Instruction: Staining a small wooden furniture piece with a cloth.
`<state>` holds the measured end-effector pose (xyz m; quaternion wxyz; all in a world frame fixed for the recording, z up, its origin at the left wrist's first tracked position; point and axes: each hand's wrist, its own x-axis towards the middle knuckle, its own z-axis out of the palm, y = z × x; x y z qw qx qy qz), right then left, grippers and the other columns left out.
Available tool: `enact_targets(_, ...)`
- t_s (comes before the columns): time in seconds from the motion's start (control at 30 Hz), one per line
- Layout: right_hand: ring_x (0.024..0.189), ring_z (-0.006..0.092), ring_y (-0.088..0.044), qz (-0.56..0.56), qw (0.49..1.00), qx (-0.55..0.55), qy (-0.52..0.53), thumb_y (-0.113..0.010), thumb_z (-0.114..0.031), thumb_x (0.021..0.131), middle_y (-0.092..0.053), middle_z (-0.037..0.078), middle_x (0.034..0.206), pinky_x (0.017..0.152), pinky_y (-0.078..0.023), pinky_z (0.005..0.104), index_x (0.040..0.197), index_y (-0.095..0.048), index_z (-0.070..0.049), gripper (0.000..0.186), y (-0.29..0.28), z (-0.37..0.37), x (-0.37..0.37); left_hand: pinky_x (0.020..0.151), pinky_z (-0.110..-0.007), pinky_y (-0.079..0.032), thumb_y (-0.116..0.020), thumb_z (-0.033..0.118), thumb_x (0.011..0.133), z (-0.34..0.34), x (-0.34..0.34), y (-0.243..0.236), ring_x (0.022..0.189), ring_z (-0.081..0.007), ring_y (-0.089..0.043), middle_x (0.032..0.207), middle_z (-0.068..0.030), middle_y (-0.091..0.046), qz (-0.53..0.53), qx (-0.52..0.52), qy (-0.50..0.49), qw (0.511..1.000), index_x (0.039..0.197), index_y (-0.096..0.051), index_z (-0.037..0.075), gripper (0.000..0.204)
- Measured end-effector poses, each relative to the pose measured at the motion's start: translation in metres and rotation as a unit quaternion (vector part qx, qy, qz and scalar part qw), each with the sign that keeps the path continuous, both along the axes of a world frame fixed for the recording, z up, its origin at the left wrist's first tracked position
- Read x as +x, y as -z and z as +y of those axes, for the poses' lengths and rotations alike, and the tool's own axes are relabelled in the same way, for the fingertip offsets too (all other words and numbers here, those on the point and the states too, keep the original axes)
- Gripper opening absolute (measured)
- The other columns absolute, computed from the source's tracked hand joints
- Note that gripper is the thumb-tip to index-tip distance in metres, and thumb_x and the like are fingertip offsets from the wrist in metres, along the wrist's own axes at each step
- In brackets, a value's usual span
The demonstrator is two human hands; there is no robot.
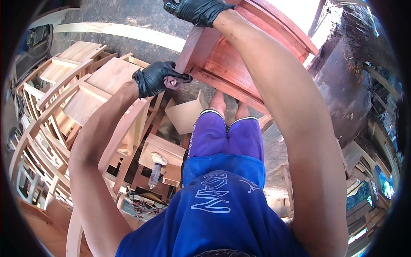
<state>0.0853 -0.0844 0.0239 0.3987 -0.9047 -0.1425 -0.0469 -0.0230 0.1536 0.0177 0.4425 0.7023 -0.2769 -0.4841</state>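
A reddish-stained wooden piece like a shallow box or cabinet [233,60], with raised edges, stands tilted in front of me. My left hand [152,80], in a black glove, is closed around a crumpled purplish rag [173,82] beside the near left corner of the piece. My right hand [197,12], also black-gloved, reaches over to the far left side of the piece at the top of the view. Its fingers are curled, and what they hold, if anything, is hidden. My right forearm crosses in front of the stained panel.
Several bare wooden chair frames [92,92] crowd the left side. A clear bottle [155,175] lies on wooden parts below my left hand, near a loose pale board [184,113]. A long pale strip [120,30] lies on the dark ground. More timber leans at the right.
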Motion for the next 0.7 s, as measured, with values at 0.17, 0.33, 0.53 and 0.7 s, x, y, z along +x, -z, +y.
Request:
enact_targets(0.17,0.082,0.0433,-0.068,0.119,0.991,-0.043,-0.042,-0.058,-0.036,0.087,-0.068,0.026,0.082,0.078,-0.053,0.0506,0.123,-0.056,0.005,0.054,-0.028,0.009,-0.002,0.07,-0.024,-0.05,-0.058,0.007,0.095,0.092,0.025,0.041,0.078,-0.0111,-0.061,0.098,-0.0052,-0.068,0.161,0.123,0.06,0.977,0.113,-0.065,-0.003,0.022)
enact_targets(0.33,0.087,0.0437,-0.068,0.117,0.993,-0.018,-0.025,-0.058,-0.036,0.087,-0.069,0.028,0.088,0.081,-0.053,0.0509,0.125,-0.054,0.004,0.055,-0.028,-0.003,-0.005,0.07,-0.022,-0.052,-0.059,0.004,0.094,0.035,0.017,-0.024,0.081,-0.0112,-0.064,0.098,-0.01,-0.071,0.366,0.087,-0.294,0.879,0.113,-0.068,-0.005,0.023)
enact_targets(0.53,0.087,0.0432,-0.068,0.112,0.993,-0.021,-0.023,-0.059,-0.037,0.087,-0.069,0.027,0.088,0.081,-0.054,0.0504,0.126,-0.054,0.002,0.055,-0.026,-0.001,0.0,0.068,-0.034,-0.05,-0.058,0.008,0.093,0.002,0.014,-0.007,0.073,-0.0237,-0.061,0.087,-0.0115,-0.069,0.09,0.039,0.024,0.995,0.109,-0.069,0.002,0.021)
enact_targets(0.7,0.089,0.0427,-0.068,0.065,0.997,-0.029,-0.01,-0.059,-0.036,0.087,-0.07,0.027,0.092,0.082,-0.054,0.0498,0.125,-0.055,0.003,0.055,-0.021,0.001,-0.002,0.07,-0.039,-0.049,-0.059,0.011,0.092,0.01,0.01,-0.014,0.077,-0.0318,-0.062,0.081,-0.0133,-0.068,-0.152,-0.023,0.078,0.985,0.098,-0.072,0.007,0.015)
